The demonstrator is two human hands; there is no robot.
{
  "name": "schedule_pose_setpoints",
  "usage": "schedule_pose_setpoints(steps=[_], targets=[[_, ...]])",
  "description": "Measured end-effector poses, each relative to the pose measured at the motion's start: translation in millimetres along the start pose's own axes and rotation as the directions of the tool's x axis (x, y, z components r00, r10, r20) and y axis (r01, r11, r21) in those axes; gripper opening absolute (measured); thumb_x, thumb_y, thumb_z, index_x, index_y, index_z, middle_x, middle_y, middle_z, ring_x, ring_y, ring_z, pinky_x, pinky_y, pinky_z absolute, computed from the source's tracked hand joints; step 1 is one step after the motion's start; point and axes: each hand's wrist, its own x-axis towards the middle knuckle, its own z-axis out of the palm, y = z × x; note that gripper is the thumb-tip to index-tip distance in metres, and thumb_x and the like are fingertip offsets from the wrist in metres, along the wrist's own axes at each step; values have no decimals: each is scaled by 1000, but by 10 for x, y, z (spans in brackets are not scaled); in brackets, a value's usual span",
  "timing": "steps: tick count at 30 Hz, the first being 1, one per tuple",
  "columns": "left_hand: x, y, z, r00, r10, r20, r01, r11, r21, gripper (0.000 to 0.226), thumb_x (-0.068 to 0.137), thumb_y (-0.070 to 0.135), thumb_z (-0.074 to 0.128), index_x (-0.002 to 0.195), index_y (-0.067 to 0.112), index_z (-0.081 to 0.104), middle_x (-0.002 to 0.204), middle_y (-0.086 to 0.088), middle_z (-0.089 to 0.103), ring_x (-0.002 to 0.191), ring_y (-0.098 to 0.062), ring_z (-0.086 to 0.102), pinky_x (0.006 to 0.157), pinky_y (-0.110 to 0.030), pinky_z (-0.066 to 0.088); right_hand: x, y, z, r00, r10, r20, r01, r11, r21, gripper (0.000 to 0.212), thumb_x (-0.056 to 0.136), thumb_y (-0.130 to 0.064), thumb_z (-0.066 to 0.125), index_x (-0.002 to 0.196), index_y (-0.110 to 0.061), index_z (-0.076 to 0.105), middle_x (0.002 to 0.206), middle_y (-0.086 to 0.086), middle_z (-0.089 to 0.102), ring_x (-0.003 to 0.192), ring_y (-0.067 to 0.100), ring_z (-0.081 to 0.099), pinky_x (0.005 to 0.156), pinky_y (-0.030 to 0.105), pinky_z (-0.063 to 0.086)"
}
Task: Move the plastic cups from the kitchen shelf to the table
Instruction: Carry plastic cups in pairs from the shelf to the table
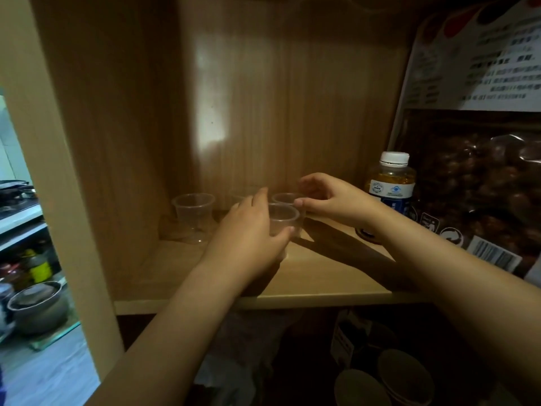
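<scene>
A white-capped bottle (390,183) stands upright at the right of the wooden compartment, amber contents showing above a blue-and-white label. Just beside it, a big clear bag (480,183) of brown round pieces leans up the right side, barcode low on its front; what they are is hard to tell. Out left, a dark lidded pot (36,307) sits low, with a yellow-labelled jar (39,266) behind it.
</scene>
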Motion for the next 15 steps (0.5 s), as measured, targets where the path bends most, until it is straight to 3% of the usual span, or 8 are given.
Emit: schedule_pose_setpoints(steps=[10,15], targets=[[-91,-23,-182,997,-4,75,6,1000,-22,76,77,57,55,140,28,23,143,1,39,125,-17,40,84,-24,31,-72,-62,13,1000,-14,1,14,999,50,53,75,-39,69,123,-31,48,109,-17,56,101,1,55,70,15,47],[-175,-14,-312,996,-14,93,23,996,-90,74,77,52,59,139,27,27,141,1,39,121,-16,42,86,-26,37,-282,-180,-5,999,-28,-35,29,998,49,55,74,-37,69,124,-31,48,106,-22,54,99,-4,54,69,11,46]])
